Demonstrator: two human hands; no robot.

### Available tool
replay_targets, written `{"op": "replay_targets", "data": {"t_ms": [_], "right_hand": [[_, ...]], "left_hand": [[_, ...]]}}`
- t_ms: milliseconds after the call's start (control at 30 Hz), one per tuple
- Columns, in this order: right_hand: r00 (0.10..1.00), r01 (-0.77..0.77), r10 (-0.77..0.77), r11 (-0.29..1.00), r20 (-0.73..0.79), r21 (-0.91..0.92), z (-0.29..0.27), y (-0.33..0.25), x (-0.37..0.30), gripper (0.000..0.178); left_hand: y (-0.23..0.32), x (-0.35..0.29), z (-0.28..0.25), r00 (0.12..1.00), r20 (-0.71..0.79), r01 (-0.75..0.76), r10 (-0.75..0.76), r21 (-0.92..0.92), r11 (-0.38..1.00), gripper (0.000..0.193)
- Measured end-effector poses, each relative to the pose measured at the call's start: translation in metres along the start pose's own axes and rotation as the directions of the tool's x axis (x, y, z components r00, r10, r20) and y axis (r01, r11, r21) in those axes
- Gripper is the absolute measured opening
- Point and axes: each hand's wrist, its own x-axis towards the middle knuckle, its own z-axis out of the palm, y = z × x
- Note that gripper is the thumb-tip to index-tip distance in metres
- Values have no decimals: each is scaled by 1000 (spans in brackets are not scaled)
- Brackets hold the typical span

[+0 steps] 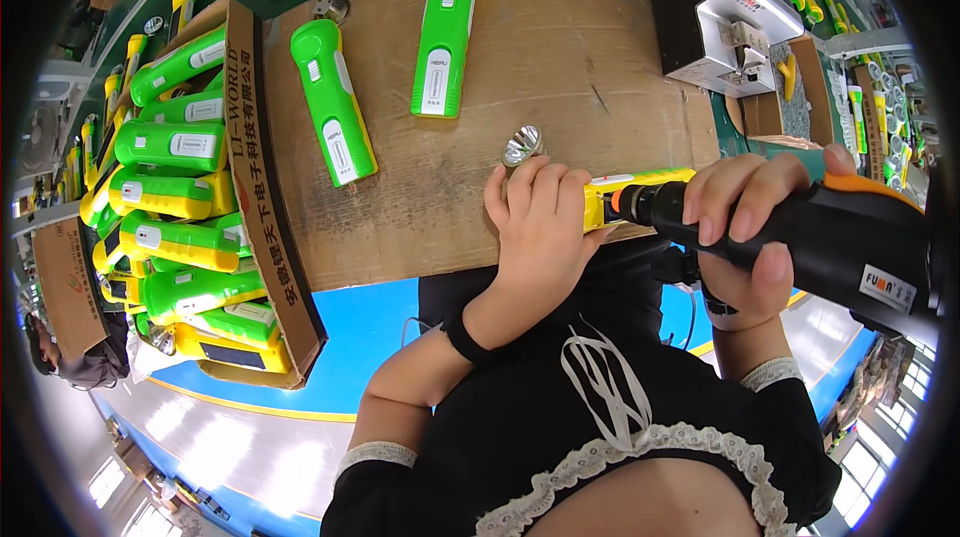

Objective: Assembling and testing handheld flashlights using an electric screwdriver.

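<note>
My right hand (752,212) is wrapped round a black electric screwdriver (840,242) with an orange part on top. Its tip points left and meets the yellow side of a green-and-yellow flashlight (625,182) near the front edge of the cardboard. My left hand (540,222) is closed over that flashlight's left end, pressing it against the cardboard; the fingers hide much of this end. A shiny reflector head (523,145) sits just beyond my left fingers. Two more green flashlights, a nearer one (335,102) and a farther one (447,37), lie on the cardboard.
A cardboard box (275,197) full of green-and-yellow flashlights stands at the left. The flat cardboard sheet (560,47) covers the bench. At the back right is a black-and-white machine (725,22), with an open carton (815,102) beside it.
</note>
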Motion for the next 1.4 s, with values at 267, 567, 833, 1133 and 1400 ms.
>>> {"op": "replay_targets", "data": {"t_ms": [267, 567, 833, 1133, 1400], "right_hand": [[1000, -6, 4, 998, -31, -70, 10, 8, 2, 69], [995, -79, 81, 996, 65, -40, 13, 30, 17, 52], [985, -12, 5, 999, 174, 40, 5, 35, 22, 49], [999, 28, -26, 997, 33, -67, -17, 7, 1, 76], [962, 274, -272, 952, -28, 135, -40, -21, 6, 80]], "left_hand": [[-1, 1, -1, 1000, -14, -7, 7, -43, 999, 55], [-5, 6, -4, 999, 35, -36, 41, -148, 988, 56], [-3, 9, -5, 998, 52, -36, 43, -137, 990, 53], [17, 10, 2, 997, 52, -64, 65, -31, 997, 49], [19, 14, 7, 994, 110, -33, 18, 129, 991, 51]]}}
